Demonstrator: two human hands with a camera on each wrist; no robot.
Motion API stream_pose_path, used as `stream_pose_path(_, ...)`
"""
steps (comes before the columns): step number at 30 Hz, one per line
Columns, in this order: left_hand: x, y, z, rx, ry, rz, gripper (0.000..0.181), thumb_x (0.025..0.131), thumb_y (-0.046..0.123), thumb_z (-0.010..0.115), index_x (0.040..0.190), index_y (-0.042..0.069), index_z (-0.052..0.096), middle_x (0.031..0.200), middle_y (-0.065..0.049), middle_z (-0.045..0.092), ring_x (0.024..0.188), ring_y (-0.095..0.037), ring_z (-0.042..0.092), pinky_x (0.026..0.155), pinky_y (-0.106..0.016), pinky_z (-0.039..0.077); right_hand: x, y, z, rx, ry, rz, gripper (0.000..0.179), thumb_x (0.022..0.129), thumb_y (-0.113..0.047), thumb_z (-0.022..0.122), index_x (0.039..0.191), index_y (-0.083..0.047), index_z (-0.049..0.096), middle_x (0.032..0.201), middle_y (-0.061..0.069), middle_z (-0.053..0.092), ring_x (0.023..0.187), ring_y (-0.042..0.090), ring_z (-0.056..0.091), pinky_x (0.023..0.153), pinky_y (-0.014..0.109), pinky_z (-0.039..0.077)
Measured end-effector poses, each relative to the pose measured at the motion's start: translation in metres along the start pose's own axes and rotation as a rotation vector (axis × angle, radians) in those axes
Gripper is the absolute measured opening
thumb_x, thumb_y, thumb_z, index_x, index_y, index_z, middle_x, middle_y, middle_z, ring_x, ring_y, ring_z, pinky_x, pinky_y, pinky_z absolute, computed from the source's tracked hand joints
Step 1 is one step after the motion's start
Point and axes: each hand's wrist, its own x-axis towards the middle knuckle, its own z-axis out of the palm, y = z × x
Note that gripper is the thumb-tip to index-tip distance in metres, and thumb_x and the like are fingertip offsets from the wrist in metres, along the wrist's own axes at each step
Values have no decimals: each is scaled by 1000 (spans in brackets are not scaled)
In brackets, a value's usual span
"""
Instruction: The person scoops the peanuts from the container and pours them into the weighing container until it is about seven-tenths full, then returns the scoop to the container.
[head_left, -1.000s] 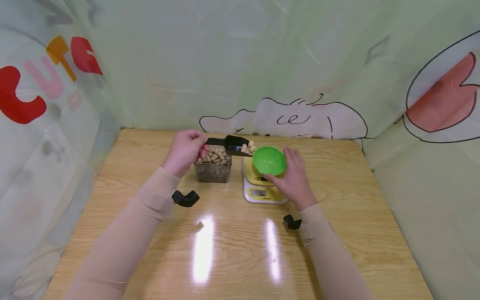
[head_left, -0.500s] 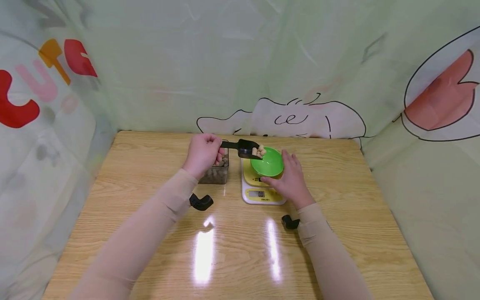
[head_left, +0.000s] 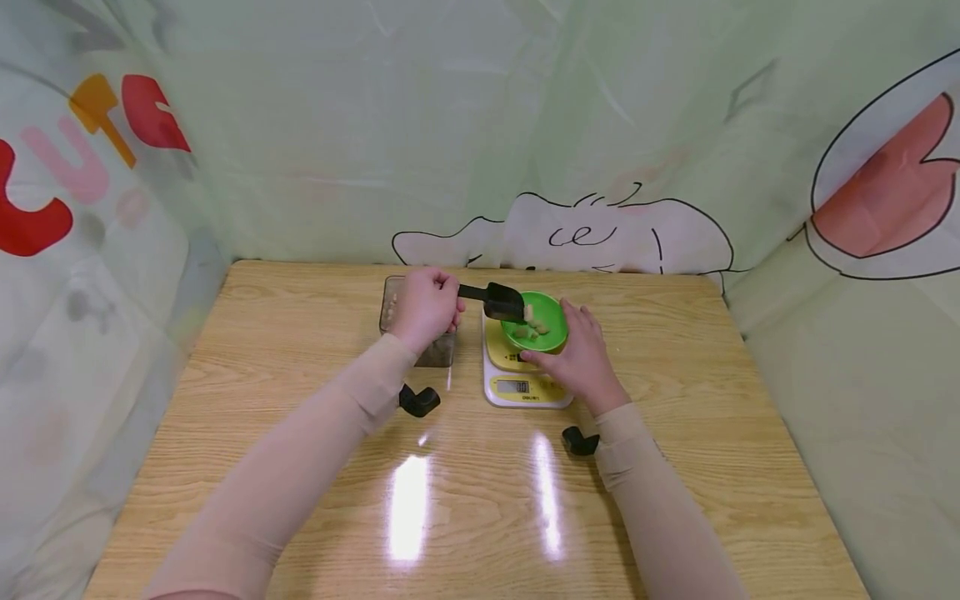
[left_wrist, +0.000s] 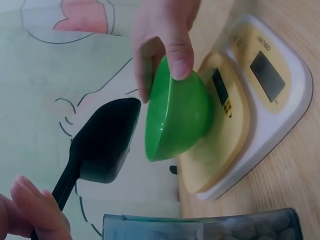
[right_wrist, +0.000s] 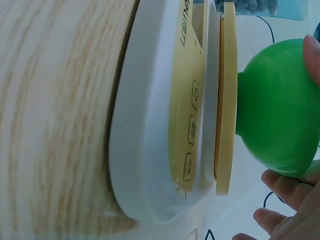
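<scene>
Over the green bowl [head_left: 553, 315], a black scoop [head_left: 504, 303] tips down from my left hand [head_left: 426, 310], which pinches its handle. Several pale peanuts [head_left: 537, 327] lie or drop inside the bowl, close to the scoop's lip. My right hand [head_left: 585, 358] holds the bowl at its side, thumb in front and fingers around the far side. Beneath the bowl is the yellow plate [right_wrist: 228, 100] of a white kitchen scale [head_left: 491, 393], whose small display [head_left: 513, 387] faces me. The left wrist view shows the scoop's dark back [left_wrist: 107, 130] beside the bowl's rim.
Left of the scale stands a clear grey container [head_left: 435, 353] of peanuts, partly covered by my left hand. A printed cloth [head_left: 330, 183] hangs behind the wooden table [head_left: 480, 492]. Black wrist-worn pieces [head_left: 420, 402] show under both forearms.
My left hand has moved right with the scoop, from above the container to over the bowl, and tilted it. Peanuts have gone from the scoop into the bowl. The right hand keeps its place.
</scene>
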Motion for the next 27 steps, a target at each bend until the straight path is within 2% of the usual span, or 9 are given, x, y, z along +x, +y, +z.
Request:
stream_pose_path(3,-2,2,3,61,7,37,24,114,18,49,106,6,68,81,-12,72,57,-17,65,53,-27,57,0,0,0,4,1,0,121,84,-51,91,172,-6,20,176,21,30,167,46,12,130,71,22)
stream_pose_path(5,-4,4,6,121,12,95,24,114,18,48,106,6,68,79,-8,71,58,-18,66,52,-27,55,0,0,-1,2,-3,0,121,84,-50,91,172,-5,19,175,21,30,166,47,12,130,71,22)
stream_pose_path(12,-8,3,15,454,89,404,22,112,16,54,105,4,71,81,-10,74,58,-16,63,53,-25,48,0,-1,-1,0,-4,7,121,84,-50,91,172,-5,20,175,23,31,166,47,12,130,71,22)
stream_pose_path(15,-11,4,17,520,109,502,20,111,13,57,106,1,72,84,-13,76,58,-17,61,53,-26,48,0,-1,-1,-8,-3,8,122,85,-51,91,172,-6,19,174,23,32,167,47,11,130,72,21)
stream_pose_path(18,-13,5,19,535,112,568,20,111,12,57,106,0,71,84,-14,76,56,-18,62,52,-26,49,0,-1,-1,-14,1,7,121,85,-51,90,172,-6,19,174,22,32,167,47,10,130,72,21)
stream_pose_path(23,-17,6,20,522,112,608,20,111,13,57,106,0,72,84,-13,76,58,-18,64,53,-26,52,0,0,-1,-17,3,3,122,85,-52,90,172,-5,19,174,23,32,166,49,10,129,74,21)
stream_pose_path(25,-18,6,20,498,100,583,21,112,14,57,107,0,72,84,-13,76,59,-17,65,55,-26,53,0,1,-1,-21,3,4,121,85,-52,90,172,-6,18,175,22,32,167,48,9,129,74,21)
stream_pose_path(27,-19,5,21,423,60,513,21,113,15,55,108,1,71,84,-11,76,61,-17,65,55,-26,52,0,2,0,-23,2,7,122,85,-52,90,172,-7,18,176,20,31,167,47,8,129,74,20)
